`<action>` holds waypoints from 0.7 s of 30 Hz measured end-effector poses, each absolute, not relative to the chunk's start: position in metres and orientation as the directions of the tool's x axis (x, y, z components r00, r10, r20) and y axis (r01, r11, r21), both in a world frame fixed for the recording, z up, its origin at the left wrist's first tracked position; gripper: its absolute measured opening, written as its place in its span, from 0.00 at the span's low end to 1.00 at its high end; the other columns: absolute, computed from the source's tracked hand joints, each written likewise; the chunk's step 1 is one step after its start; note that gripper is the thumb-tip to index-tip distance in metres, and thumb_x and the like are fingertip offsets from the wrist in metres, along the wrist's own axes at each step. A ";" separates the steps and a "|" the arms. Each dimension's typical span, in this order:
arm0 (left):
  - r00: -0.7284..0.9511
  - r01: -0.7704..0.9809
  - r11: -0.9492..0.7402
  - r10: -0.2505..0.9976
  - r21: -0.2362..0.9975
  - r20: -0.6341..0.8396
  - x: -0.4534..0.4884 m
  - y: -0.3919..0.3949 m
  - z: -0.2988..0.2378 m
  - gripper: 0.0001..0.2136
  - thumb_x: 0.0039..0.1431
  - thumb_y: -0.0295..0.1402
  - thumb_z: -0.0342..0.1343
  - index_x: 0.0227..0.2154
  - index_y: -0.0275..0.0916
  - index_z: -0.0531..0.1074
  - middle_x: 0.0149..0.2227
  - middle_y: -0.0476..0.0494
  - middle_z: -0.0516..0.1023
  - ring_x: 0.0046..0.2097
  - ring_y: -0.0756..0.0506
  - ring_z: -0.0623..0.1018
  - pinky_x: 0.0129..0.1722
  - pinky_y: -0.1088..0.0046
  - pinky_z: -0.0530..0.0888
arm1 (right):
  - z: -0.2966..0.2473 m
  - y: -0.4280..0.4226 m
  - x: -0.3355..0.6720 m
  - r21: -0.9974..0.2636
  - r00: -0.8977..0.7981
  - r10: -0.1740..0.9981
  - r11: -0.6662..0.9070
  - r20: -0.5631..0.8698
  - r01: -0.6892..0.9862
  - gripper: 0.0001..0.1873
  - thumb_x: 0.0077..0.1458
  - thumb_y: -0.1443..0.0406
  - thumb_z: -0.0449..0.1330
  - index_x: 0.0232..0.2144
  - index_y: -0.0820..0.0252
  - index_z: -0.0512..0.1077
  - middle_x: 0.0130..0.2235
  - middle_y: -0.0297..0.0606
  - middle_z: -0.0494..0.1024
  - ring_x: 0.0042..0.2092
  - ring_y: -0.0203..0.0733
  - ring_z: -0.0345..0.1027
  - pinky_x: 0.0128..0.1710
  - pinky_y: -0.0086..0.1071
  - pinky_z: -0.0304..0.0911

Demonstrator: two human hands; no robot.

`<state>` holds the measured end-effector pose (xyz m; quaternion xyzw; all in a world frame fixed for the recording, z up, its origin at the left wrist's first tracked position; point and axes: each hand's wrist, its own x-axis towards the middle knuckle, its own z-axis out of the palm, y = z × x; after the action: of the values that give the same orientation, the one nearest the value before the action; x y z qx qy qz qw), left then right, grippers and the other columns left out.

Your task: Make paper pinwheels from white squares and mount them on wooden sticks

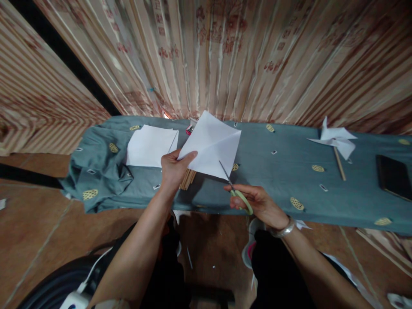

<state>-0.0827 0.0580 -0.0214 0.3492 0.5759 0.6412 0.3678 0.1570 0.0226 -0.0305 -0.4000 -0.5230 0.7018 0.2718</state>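
Note:
My left hand [175,167] pinches the left corner of a white square sheet of paper [212,139], which I hold up over the table. Faint crease lines cross the sheet. In my right hand [254,201] is a pair of scissors [243,199] with light green handles. Its blades lie at the sheet's lower right corner, pointing up and inward. Behind my left hand rests a stack of white paper squares [149,146]. Under the held sheet, several thin wooden sticks [187,179] stick out, partly hidden.
A finished-looking paper pinwheel [336,139] on a wooden stick lies to the right. Beyond it is a dark phone-like slab [394,176]. A grey-green cloth [280,171] covers the narrow table. Curtains [222,56] hang behind. A white power strip [75,300] sits at lower left.

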 end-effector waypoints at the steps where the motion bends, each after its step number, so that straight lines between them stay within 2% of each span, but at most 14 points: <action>1: -0.479 -0.074 -0.062 0.878 0.995 0.019 -0.082 0.058 -0.022 0.12 0.34 0.38 0.70 0.22 0.35 0.80 0.23 0.48 0.78 0.24 0.49 0.73 0.24 0.74 0.71 | -0.029 0.023 0.157 -0.955 -0.536 0.799 -0.292 -0.272 0.050 0.24 0.47 0.55 0.71 0.46 0.59 0.78 0.28 0.34 0.76 0.28 0.33 0.67 0.31 0.31 0.67; 11: -0.459 -0.072 -0.037 0.888 0.997 0.000 -0.079 0.057 -0.025 0.12 0.35 0.37 0.70 0.21 0.34 0.79 0.21 0.50 0.77 0.24 0.51 0.72 0.25 0.75 0.70 | -0.031 0.025 0.159 -0.959 -0.518 0.812 -0.277 -0.270 0.066 0.25 0.44 0.55 0.72 0.44 0.60 0.79 0.28 0.34 0.76 0.28 0.33 0.67 0.32 0.31 0.69; 21: -0.460 -0.058 -0.041 0.888 0.997 0.010 -0.080 0.058 -0.027 0.12 0.36 0.38 0.70 0.22 0.34 0.79 0.22 0.50 0.77 0.24 0.51 0.71 0.25 0.75 0.70 | -0.034 0.024 0.158 -0.937 -0.476 0.823 -0.349 -0.311 0.008 0.25 0.40 0.54 0.74 0.41 0.59 0.80 0.25 0.32 0.74 0.27 0.32 0.67 0.30 0.30 0.67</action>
<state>-0.0797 0.0577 -0.0272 0.3575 0.5806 0.6268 0.3771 0.1579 0.0236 -0.0340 -0.4224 -0.4917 0.7044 0.2892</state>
